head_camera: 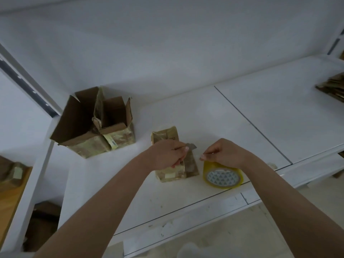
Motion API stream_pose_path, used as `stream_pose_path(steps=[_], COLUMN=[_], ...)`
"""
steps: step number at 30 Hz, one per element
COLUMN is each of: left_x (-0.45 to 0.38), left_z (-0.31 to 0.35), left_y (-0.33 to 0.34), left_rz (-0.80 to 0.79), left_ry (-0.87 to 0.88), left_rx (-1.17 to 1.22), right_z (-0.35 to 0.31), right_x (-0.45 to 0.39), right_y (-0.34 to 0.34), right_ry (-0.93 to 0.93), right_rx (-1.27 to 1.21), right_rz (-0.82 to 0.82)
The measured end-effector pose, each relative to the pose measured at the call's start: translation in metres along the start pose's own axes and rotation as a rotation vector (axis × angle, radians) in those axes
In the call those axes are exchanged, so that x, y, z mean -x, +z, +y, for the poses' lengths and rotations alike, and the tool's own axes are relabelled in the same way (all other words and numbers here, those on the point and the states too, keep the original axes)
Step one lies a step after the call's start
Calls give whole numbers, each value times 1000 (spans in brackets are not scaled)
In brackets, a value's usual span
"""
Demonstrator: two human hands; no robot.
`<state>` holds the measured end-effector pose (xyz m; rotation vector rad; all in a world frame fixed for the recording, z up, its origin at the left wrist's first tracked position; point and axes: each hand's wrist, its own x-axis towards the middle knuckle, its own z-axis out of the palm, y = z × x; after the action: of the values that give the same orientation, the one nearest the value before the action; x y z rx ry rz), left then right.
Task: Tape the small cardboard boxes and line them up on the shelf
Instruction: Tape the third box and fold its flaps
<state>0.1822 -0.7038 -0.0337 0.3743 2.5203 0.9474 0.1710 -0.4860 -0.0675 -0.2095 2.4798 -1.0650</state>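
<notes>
Here, line by line:

Shelf: a white shelf [232, 116] fills the middle of the view; its front edge runs along the bottom right.

Small box: a small cardboard box [167, 136] stands near the front of the shelf, wrapped in shiny yellowish tape; a short loose flap sticks out at its top right.

Left hand: the left hand [167, 155] lies on top of the small box, fingers curled and closed around its upper edge, thumb near the flap.

Right hand: the right hand [223, 153] is just to the right of the box, thumb and forefinger pinched together. I cannot tell if a tape end is between them. The palm rests on the roll.

Tape roll: a yellowish tape roll [222, 176] stands on the shelf just beside the small box, under the right hand; its core shows a pattern of small triangles.

Open boxes: a larger open box [81, 131] and a smaller open box [119, 125] stand touching at the back left of the shelf, flaps up.

Flat cardboard: a pile of cardboard [333, 86] lies at the far right edge.
</notes>
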Motion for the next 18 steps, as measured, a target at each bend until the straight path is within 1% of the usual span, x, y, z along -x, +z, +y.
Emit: stream_pose_path(steps=[3,5,8,11,12,14,16,17,18], left_x=[1,-1,-5,-10,-10,-8,-5,-3,-2], left_z=[18,28,39,43,43,39,30,25,21], left_y=[-6,-6,1,10,11,8,1,0,0], left_rz=[-119,-168,-187,-139,-121,-99,-70,-30,27], left_ry=[-11,-41,-82,-115,-117,-108,-126,-139,-145], left_rx=[-312,-447,-609,-704,-710,-627,-394,-278,-216], right_z=[-1,-4,-7,-9,-8,-6,-3,-3,-3], right_x=[4,7,11,13,14,14,16,16,15], right_y=[2,2,1,4,5,5,6,7,8], right_ry=[-7,-1,4,6,12,32,57,66,71], right_rx=[38,55,118,140,127,109,101,90,74], right_rz=[64,104,155,199,216,228,211,205,202])
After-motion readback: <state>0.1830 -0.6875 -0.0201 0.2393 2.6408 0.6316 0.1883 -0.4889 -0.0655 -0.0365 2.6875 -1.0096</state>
